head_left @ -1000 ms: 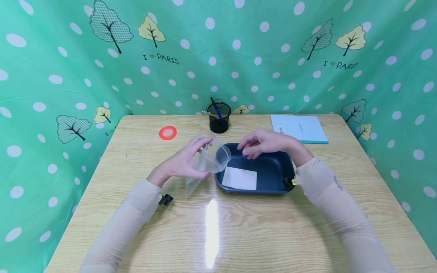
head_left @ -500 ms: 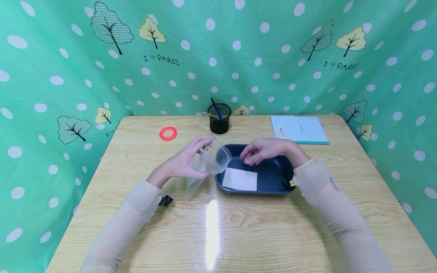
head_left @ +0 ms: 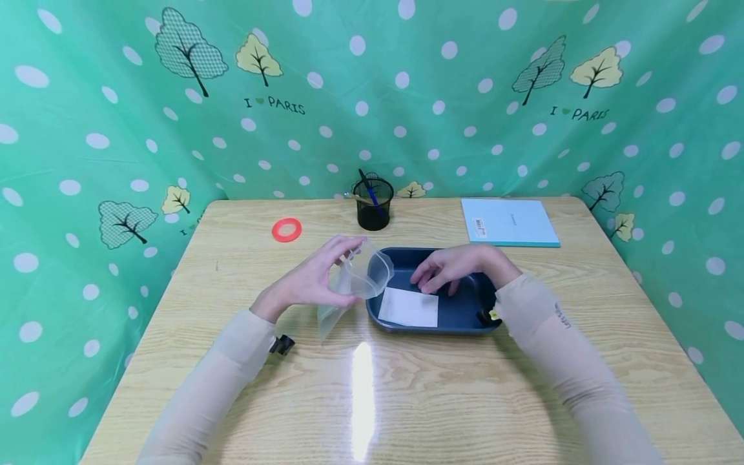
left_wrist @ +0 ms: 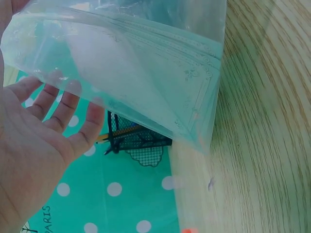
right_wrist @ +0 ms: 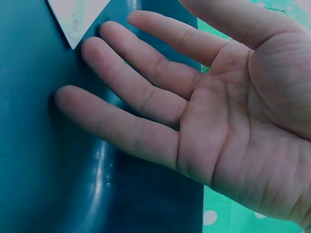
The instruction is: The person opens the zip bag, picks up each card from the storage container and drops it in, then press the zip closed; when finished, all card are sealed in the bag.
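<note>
Right hand [head_left: 450, 266] lower than in the earlier frames: fingertips down from near the tray's 12 o'clock wall to beside the white card [head_left: 409, 309]. Left hand [head_left: 310, 278] and clear plastic bag [head_left: 372, 274] as before.

Clock read in the head view, 12 away from the person. Card lies flat in the 8 o'clock part of the dark blue tray [head_left: 459, 311], long axis about 9 to 3. From the right hand it bears 8 o'clock, its 1 o'clock corner nearest the fingertips. Right hand clearly the nearer; left hand sits off toward 10 o'clock with the bag, mouth turned roughly to 3.

Right hand: fingers fairly straight, spread, holding nothing. Left hand: thumb and fingers wide apart, gripping the bag and keeping its mouth wide.

Head view puts fingertips and card almost together; right wrist view shows a slim gap between card corner and nearest fingertip, plus faint marks on the card. Fingertips look to be on the tray floor; contact uncertain. Left wrist view alone shows sheets [left_wrist: 155, 68] with scrolled borders inside the bag. Whether the card is one layer or several, cannot tell
</note>
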A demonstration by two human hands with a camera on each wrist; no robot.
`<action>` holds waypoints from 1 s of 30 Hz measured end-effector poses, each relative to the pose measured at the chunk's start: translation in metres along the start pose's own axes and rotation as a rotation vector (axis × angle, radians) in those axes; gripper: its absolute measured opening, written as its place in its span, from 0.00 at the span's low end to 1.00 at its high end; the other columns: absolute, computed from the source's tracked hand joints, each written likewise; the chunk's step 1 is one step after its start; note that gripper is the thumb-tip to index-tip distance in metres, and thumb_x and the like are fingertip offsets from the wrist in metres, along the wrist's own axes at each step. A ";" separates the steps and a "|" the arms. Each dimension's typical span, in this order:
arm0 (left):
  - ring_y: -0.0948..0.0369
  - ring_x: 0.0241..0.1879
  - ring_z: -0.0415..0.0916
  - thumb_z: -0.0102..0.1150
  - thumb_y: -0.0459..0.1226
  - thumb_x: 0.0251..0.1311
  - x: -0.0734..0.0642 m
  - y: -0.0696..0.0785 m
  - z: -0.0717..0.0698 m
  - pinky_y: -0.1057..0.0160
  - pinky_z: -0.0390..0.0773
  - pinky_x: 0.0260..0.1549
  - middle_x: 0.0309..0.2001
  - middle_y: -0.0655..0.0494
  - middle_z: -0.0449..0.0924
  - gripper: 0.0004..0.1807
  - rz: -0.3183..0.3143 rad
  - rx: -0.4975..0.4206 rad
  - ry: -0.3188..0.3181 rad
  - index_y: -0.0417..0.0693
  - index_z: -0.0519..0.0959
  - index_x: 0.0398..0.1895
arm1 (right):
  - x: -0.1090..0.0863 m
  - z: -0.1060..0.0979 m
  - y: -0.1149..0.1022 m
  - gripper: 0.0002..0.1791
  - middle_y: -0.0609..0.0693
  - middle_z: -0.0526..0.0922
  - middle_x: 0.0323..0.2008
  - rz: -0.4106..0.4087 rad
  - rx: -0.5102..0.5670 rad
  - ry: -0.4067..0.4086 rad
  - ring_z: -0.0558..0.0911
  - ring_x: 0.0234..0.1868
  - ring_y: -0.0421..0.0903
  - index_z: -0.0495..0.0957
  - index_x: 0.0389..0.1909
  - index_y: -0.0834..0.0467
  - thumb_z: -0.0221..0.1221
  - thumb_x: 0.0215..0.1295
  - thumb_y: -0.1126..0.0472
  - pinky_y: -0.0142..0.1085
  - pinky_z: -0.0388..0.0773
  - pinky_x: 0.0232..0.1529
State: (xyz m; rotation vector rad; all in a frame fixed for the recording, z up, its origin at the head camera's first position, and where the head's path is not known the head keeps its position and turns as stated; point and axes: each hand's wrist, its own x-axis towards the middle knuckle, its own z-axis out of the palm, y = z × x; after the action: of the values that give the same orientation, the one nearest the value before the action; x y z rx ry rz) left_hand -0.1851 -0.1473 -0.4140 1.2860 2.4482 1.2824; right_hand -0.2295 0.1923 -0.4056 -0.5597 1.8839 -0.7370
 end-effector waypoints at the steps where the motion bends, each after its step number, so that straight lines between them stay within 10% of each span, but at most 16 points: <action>1: 0.51 0.56 0.67 0.79 0.41 0.46 0.000 0.000 0.000 0.46 0.74 0.54 0.59 0.54 0.67 0.56 -0.002 -0.003 0.000 0.54 0.57 0.79 | 0.001 0.000 0.000 0.29 0.55 0.75 0.63 0.005 0.007 0.000 0.77 0.61 0.50 0.69 0.72 0.59 0.59 0.74 0.53 0.47 0.83 0.49; 30: 0.52 0.55 0.66 0.82 0.39 0.41 0.000 -0.003 0.004 0.43 0.74 0.53 0.59 0.49 0.68 0.57 0.013 -0.022 0.023 0.41 0.60 0.76 | 0.013 0.005 0.010 0.15 0.48 0.79 0.32 0.001 -0.036 -0.059 0.75 0.32 0.43 0.79 0.49 0.54 0.69 0.64 0.57 0.37 0.75 0.33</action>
State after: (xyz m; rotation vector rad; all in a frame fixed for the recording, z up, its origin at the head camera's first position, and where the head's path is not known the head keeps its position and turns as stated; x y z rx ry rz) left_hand -0.1853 -0.1458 -0.4192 1.2919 2.4382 1.3310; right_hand -0.2312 0.1891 -0.4224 -0.5969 1.8458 -0.6806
